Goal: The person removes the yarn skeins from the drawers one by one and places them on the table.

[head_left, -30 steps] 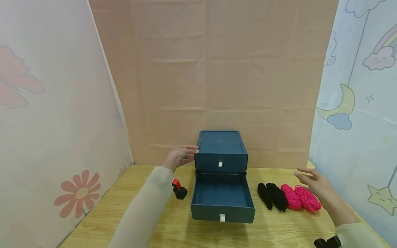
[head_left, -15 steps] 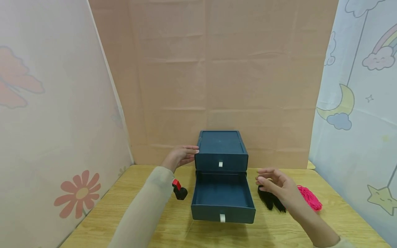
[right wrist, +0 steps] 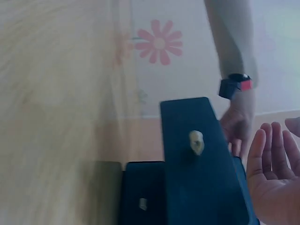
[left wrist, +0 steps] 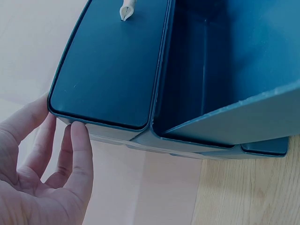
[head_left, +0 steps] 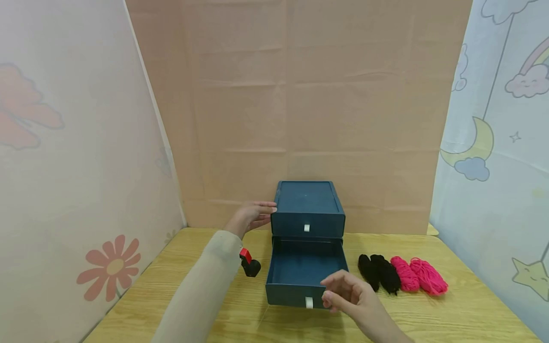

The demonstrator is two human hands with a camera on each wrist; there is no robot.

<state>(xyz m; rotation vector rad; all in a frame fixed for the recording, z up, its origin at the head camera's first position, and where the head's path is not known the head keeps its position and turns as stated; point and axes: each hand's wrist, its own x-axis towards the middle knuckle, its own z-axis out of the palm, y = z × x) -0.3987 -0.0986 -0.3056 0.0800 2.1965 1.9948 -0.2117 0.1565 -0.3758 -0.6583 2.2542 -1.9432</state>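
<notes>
A dark blue drawer unit (head_left: pixel 308 197) stands on the table with its white-tabbed top drawer (head_left: pixel 296 225) pushed in. Below that, another drawer (head_left: pixel 287 294) is pulled out, and its visible inside holds nothing. My left hand (head_left: pixel 250 216) rests its fingertips on the unit's left side; in the left wrist view its extended fingers (left wrist: pixel 82 145) touch near the top edge. My right hand (head_left: pixel 358 302) is at the right front corner of the pulled-out drawer, fingers loosely bent and holding nothing. Whether it touches the drawer front, I cannot tell.
Right of the drawers, black yarn skeins (head_left: pixel 384 274) and bright pink yarn skeins (head_left: pixel 428 277) lie in a row on the wooden table (head_left: pixel 463 314). Brown paper (head_left: pixel 356 119) covers the back, and patterned cloth hangs at both sides. One more drawer front (right wrist: pixel 140 187) shows under the open one.
My right hand has swept left from beyond the pink yarn, over the skeins, to the open drawer's front. The skeins and drawers stay put, and my left hand keeps its place.
</notes>
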